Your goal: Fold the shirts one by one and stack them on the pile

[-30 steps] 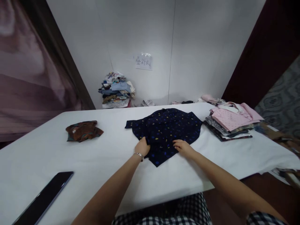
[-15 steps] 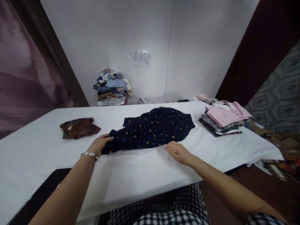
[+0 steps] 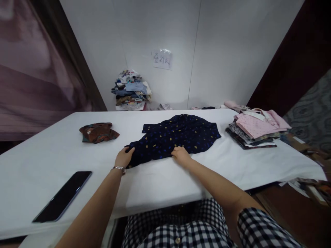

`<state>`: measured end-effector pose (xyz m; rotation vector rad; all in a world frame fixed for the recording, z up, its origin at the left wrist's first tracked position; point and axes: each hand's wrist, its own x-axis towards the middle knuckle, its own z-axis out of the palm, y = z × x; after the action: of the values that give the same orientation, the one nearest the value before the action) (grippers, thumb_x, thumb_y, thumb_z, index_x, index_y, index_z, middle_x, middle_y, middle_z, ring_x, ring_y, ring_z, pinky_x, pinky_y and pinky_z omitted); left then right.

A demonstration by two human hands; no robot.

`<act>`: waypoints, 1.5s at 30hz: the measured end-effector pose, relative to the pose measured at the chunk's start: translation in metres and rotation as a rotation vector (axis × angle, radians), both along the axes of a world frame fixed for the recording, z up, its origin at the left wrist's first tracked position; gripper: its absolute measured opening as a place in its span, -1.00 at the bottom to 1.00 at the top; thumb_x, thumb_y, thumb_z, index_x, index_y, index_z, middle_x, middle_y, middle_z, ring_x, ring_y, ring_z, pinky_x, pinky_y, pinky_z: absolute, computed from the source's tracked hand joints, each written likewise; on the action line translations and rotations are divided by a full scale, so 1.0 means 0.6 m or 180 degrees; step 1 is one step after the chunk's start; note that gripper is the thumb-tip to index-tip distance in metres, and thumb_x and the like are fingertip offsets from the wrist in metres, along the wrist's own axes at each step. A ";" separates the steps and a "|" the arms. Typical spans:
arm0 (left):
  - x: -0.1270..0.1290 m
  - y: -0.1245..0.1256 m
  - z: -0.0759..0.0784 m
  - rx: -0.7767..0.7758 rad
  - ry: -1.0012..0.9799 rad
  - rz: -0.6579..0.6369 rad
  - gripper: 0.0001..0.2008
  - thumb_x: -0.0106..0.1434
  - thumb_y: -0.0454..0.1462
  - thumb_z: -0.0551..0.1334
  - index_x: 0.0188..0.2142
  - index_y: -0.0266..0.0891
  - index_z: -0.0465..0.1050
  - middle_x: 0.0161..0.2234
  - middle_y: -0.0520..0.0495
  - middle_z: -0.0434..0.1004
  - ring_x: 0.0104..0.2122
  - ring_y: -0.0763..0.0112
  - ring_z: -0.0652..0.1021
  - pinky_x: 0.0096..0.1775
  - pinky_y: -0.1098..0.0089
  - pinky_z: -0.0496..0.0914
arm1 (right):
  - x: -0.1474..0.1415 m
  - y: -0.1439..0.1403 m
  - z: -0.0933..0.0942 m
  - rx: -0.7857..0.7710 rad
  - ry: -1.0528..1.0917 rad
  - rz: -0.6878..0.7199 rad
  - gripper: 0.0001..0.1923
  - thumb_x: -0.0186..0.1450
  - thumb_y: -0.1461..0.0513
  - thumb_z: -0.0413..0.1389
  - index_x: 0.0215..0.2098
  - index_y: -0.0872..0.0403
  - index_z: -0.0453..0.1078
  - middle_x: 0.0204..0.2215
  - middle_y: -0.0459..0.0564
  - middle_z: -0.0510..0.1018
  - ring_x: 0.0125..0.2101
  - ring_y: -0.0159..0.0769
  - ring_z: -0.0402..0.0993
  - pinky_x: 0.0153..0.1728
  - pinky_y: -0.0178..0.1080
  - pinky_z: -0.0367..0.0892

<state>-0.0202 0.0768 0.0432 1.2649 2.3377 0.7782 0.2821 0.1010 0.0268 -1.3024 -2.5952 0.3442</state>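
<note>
navy cloth garment with yellow and blue spots (image 3: 178,134): spread on white-covered table (image 3: 155,182) | left hand (image 3: 124,158) at its left end, right hand (image 3: 182,156) at near edge | fingers touching cloth, pinched or not: cannot tell | best smoothed gently outward

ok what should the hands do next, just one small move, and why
I'd probably smooth the near edge of the dark patterned garment flat: its outline looks uneven, the left hand is at its left end, and the right hand is already at that near edge.
</note>
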 end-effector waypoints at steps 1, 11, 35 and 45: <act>0.000 0.000 -0.001 -0.0022 0.0002 0.0006 -0.45 0.25 -0.07 0.12 0.12 -0.38 0.34 0.08 -0.31 0.41 0.07 0.06 0.43 0.08 0.20 0.29 | 0.005 0.001 0.000 -0.0040 0.0172 0.0035 -0.79 0.27 0.31 0.05 -0.20 0.10 0.51 -0.23 0.08 0.53 -0.13 -0.18 0.39 -0.05 -0.12 0.25; 0.000 0.001 -0.023 -0.0158 0.0439 -0.0121 -0.51 0.18 -0.21 0.17 0.10 -0.31 0.37 0.08 -0.30 0.41 0.03 0.06 0.45 0.01 0.24 0.34 | 0.292 -0.024 0.072 -0.0209 0.4315 -0.1508 -0.68 0.10 0.00 0.21 -0.32 0.03 0.40 -0.46 -0.13 0.51 -0.42 -0.35 0.42 -0.31 -0.24 0.35; 0.053 0.001 -0.013 0.0219 0.1622 -0.1283 -0.90 0.18 -0.24 0.14 -0.43 -0.16 0.39 -0.09 -0.11 0.53 0.14 0.05 0.30 0.20 -0.11 -0.09 | 0.399 -0.035 0.041 -0.0997 0.1636 -0.1847 -0.66 0.06 0.11 0.18 -0.23 0.09 0.51 -0.31 0.00 0.59 -0.29 -0.18 0.49 -0.17 -0.16 0.36; 0.004 -0.066 0.057 0.1262 -0.0607 0.0320 -0.77 0.06 -0.09 0.14 -0.26 -0.02 0.31 -0.48 0.18 0.49 -0.41 0.34 0.51 -0.36 0.39 0.42 | 0.413 -0.067 0.113 -0.2356 0.2245 -0.1474 -0.51 0.10 0.04 0.21 -0.04 0.05 0.42 -0.37 -0.09 0.55 -0.43 -0.36 0.44 -0.31 -0.25 0.35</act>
<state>-0.0178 0.0375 0.0774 1.1631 2.1726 1.3850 0.5297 0.0607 0.0946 -1.5396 -1.5524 1.4457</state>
